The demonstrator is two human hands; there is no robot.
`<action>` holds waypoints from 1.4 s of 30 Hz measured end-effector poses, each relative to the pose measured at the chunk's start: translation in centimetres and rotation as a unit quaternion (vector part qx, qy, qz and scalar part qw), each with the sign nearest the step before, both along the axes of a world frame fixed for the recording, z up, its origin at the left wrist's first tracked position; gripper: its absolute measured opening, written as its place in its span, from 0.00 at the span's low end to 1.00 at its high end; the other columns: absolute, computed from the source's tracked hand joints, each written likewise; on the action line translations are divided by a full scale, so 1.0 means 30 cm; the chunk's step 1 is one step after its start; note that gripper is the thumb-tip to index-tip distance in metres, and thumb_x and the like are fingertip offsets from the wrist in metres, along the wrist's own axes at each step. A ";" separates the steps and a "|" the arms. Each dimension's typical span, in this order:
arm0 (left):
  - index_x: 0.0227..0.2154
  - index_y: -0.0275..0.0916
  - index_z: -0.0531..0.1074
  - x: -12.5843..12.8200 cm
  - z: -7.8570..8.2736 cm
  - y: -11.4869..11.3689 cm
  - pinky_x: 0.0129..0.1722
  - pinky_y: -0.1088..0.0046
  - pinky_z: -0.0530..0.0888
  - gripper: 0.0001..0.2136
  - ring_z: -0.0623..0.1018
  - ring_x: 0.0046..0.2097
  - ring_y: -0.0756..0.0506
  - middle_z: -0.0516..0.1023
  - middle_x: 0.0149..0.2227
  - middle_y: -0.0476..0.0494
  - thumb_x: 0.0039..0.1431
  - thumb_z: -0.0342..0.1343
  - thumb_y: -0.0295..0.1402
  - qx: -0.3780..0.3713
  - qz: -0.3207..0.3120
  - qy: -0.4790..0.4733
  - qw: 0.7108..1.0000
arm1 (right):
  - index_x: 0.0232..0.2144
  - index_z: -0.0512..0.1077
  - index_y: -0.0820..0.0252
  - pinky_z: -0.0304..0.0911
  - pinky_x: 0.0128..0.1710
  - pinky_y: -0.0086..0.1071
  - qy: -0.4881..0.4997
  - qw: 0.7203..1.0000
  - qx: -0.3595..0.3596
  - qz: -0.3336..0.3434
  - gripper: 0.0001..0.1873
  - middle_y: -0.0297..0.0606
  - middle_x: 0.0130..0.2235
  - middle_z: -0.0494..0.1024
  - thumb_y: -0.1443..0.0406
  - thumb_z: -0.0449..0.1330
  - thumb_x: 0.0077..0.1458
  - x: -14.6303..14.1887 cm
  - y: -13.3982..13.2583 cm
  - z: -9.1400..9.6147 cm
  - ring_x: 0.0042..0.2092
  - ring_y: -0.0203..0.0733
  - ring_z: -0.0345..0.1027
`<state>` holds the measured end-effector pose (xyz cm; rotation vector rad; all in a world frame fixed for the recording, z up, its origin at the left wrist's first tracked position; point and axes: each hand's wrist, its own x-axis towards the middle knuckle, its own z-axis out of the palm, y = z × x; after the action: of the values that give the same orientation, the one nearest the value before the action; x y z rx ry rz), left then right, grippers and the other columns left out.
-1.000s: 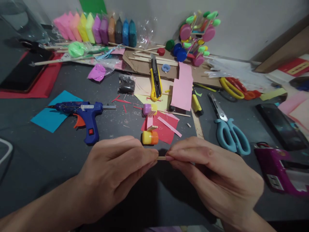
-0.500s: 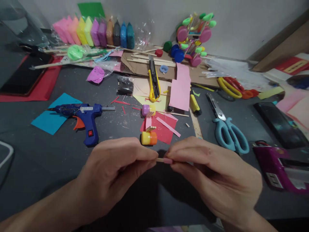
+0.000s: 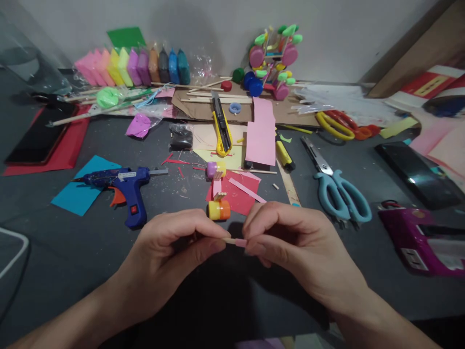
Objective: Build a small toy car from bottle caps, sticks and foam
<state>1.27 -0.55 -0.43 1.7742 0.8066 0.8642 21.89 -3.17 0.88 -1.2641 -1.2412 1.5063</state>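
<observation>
Between my two hands is a thin wooden stick (image 3: 229,240) with a strip of pink paper (image 3: 240,243) wrapped round its right part. My left hand (image 3: 178,257) pinches the bare wooden end between thumb and forefinger. At the pink end, the thumb and fingertips of my right hand (image 3: 290,242) are closed on it, hiding its tip. Just beyond my fingers stands a yellow and orange cylinder (image 3: 219,210). Behind that are a purple and yellow cylinder (image 3: 216,169), short stick pieces (image 3: 220,196) and a red paper square (image 3: 242,191).
A blue glue gun (image 3: 127,186) lies left on blue paper (image 3: 78,196). Scissors (image 3: 332,182), a phone (image 3: 417,172) and a purple hole punch (image 3: 421,237) lie right. Farther back are a yellow utility knife (image 3: 222,128), pink paper (image 3: 260,138), clay packs (image 3: 134,68) and a colourful model (image 3: 274,60).
The view has tilted slightly. My right fingers have shifted and curled differently at the pink end, and the stick between my hands has turned a little. My left hand keeps its pinch.
</observation>
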 end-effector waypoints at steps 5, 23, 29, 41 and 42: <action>0.34 0.39 0.78 -0.004 -0.005 -0.001 0.24 0.84 0.66 0.07 0.73 0.26 0.56 0.80 0.28 0.54 0.62 0.60 0.20 0.000 -0.012 0.007 1.000 | 0.21 0.73 0.62 0.52 0.20 0.24 0.031 0.997 -0.062 0.031 0.21 0.31 0.22 0.69 0.52 0.73 0.49 0.005 0.011 -0.008 0.22 0.29 0.57; 0.36 0.41 0.77 -0.019 -0.014 -0.007 0.30 0.85 0.67 0.06 0.73 0.30 0.57 0.77 0.29 0.57 0.65 0.58 0.23 -0.012 -0.046 0.030 0.998 | 0.19 0.73 0.61 0.47 0.19 0.25 0.064 0.987 -0.137 0.062 0.21 0.30 0.19 0.68 0.53 0.76 0.41 0.008 0.028 -0.030 0.22 0.29 0.55; 0.35 0.42 0.78 -0.020 -0.005 -0.007 0.28 0.85 0.67 0.06 0.72 0.28 0.57 0.77 0.28 0.57 0.65 0.59 0.25 -0.057 -0.036 0.001 0.998 | 0.23 0.75 0.62 0.52 0.18 0.23 0.118 0.988 -0.073 0.064 0.19 0.32 0.22 0.74 0.54 0.71 0.52 0.042 0.026 -0.051 0.21 0.28 0.58; 0.34 0.41 0.82 -0.021 -0.003 -0.008 0.24 0.82 0.64 0.07 0.69 0.25 0.55 0.73 0.23 0.54 0.65 0.60 0.33 -0.156 -0.021 0.005 0.987 | 0.34 0.81 0.55 0.66 0.30 0.25 -0.045 0.975 0.218 0.009 0.03 0.32 0.29 0.79 0.68 0.70 0.56 0.024 -0.004 -0.030 0.31 0.33 0.71; 0.33 0.41 0.82 -0.019 -0.002 -0.008 0.24 0.81 0.64 0.07 0.69 0.25 0.55 0.73 0.23 0.54 0.65 0.60 0.33 -0.161 -0.021 0.009 0.987 | 0.35 0.80 0.54 0.66 0.31 0.26 -0.065 0.966 0.249 0.010 0.04 0.32 0.29 0.79 0.68 0.70 0.56 0.022 -0.006 -0.031 0.31 0.33 0.71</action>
<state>0.69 -0.80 -0.48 1.5096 0.8655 0.6504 22.55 -3.36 -0.05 -1.0216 -1.5978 1.0391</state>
